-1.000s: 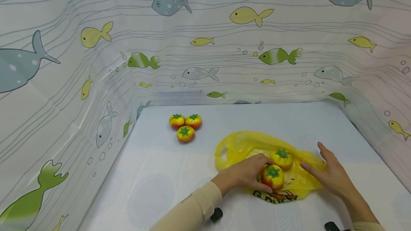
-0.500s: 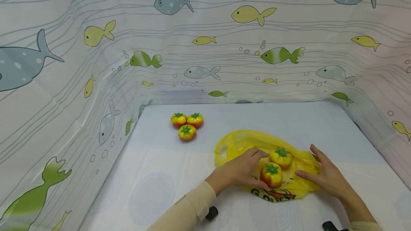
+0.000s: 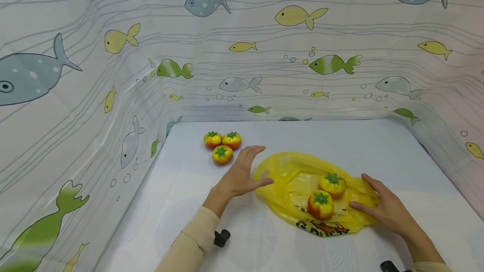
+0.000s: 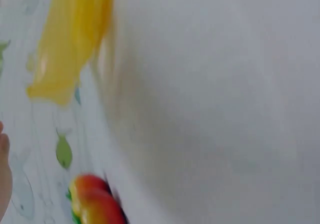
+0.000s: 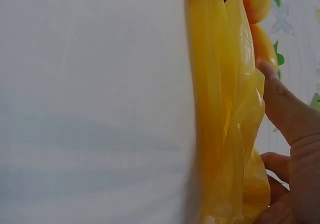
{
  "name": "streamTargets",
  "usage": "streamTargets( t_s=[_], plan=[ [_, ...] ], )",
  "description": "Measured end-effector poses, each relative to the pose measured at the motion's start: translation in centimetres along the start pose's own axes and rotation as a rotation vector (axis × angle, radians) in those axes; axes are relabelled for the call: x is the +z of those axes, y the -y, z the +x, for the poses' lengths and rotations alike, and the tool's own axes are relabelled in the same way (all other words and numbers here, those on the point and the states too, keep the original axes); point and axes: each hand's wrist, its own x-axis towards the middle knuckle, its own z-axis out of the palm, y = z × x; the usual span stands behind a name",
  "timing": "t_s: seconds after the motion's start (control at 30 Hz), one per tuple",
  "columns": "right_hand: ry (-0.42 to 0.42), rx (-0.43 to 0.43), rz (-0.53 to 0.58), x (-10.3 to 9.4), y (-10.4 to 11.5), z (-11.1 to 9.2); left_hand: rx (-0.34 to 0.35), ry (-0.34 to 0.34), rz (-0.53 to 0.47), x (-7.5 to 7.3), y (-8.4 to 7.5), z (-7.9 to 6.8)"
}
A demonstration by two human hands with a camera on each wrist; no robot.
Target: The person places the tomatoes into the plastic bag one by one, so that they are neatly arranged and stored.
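Two yellow-and-red tomatoes with green star-shaped tops, one (image 3: 332,185) behind the other (image 3: 321,205), sit on a flattened yellow plastic bag (image 3: 280,171) with dark print along its near edge. My left hand (image 3: 238,175) is off them, at the bag's left end, fingers and thumb spread with nothing between. Just beyond it stand three more such tomatoes (image 3: 222,155) in a tight cluster. At the opposite end, my right hand (image 3: 389,207) rests against the bag, thumb and fingers apart. The right wrist view shows its thumb (image 5: 282,101) along the crumpled plastic (image 5: 225,134).
A pale cloth with faint round patterns covers the table (image 3: 181,221). White sheeting printed with fish (image 3: 234,85) rises along the back and both sides. Black wrist-camera mounts (image 3: 222,237) show below the hands.
My left hand has let go of the nearer tomato on the bag and moved left toward the cluster of three. The right hand has shifted slightly left, up against the bag's end.
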Motion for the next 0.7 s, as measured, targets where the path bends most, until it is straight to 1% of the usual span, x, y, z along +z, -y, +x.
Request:
streamTargets(
  t_s=[0.17,0.27,0.33,0.43,0.53,0.63,0.7],
  plan=[
    [-0.013,-0.017,0.004,0.0,0.1,-0.1,-0.118,-0.062,0.079,-2.4,3.6,-1.8],
    [-0.015,-0.022,0.006,0.0,0.1,-0.1,-0.210,-0.078,0.119,-3.5,5.4,-2.6],
    [-0.016,-0.025,0.006,0.0,0.1,-0.2,-0.279,-0.087,0.130,-4.0,6.5,-3.0],
    [-0.021,-0.031,0.009,0.1,0.0,-0.2,-0.367,-0.099,0.135,-4.5,7.9,-3.5],
    [-0.020,-0.039,0.015,0.2,0.0,-0.2,-0.440,-0.101,0.136,-4.6,9.0,-3.9],
    [-0.018,-0.046,0.016,0.1,0.1,-0.3,-0.506,-0.082,0.133,-4.6,9.9,-4.1],
    [-0.014,-0.050,0.006,0.1,0.2,-0.3,-0.535,-0.067,0.131,-4.6,10.4,-4.1]
  ],
)
